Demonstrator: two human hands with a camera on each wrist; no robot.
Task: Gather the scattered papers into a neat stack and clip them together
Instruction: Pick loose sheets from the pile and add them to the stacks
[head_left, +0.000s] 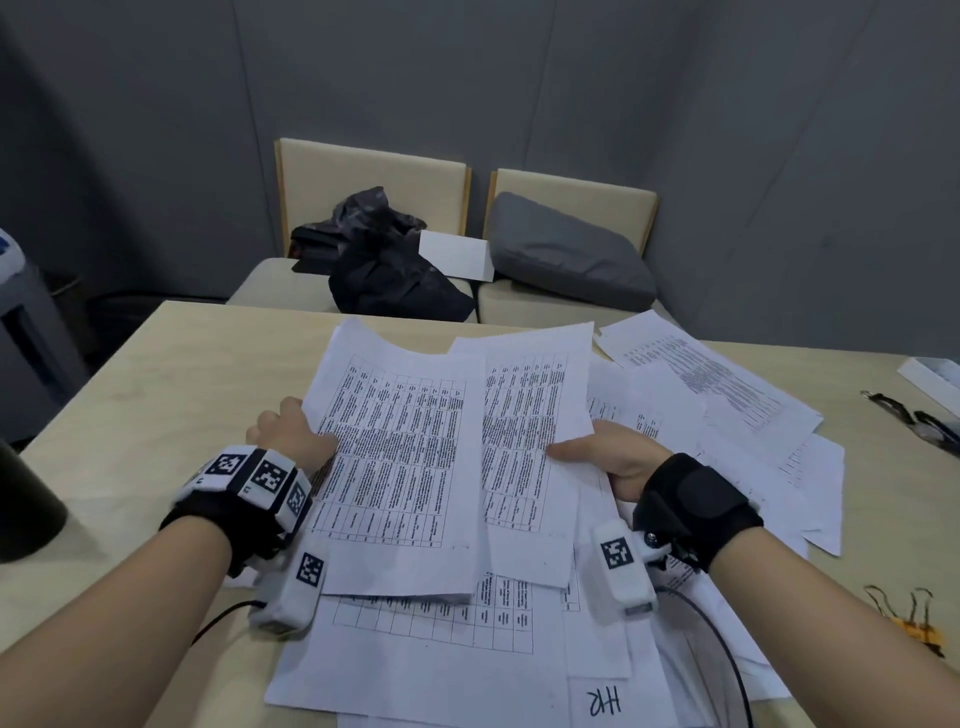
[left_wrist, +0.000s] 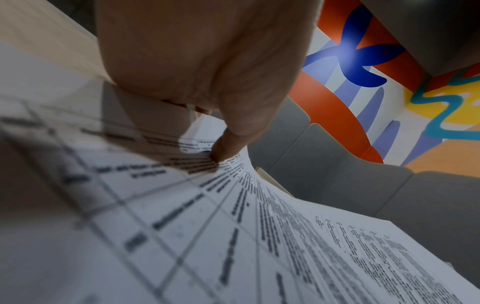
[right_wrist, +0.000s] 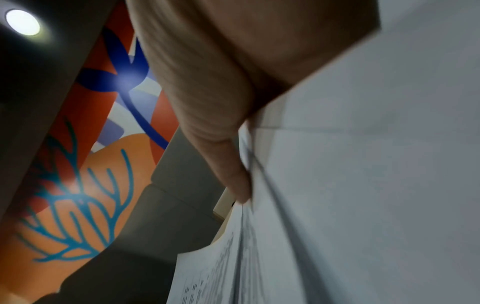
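Note:
Several white printed sheets lie scattered over the beige table. My left hand grips the left edge of a raised sheet with a table grid; in the left wrist view its thumb presses on that sheet. My right hand pinches the right edge of a second sheet, thumb on top; in the right wrist view the thumb lies on the paper. More sheets lie loose to the right and below. Binder clips sit at the right edge.
A sheet marked "HR" lies at the front. A dark cylinder stands at the table's left edge. A black lanyard lies far right. Behind the table are chairs with a dark bag, a white box and a grey cushion.

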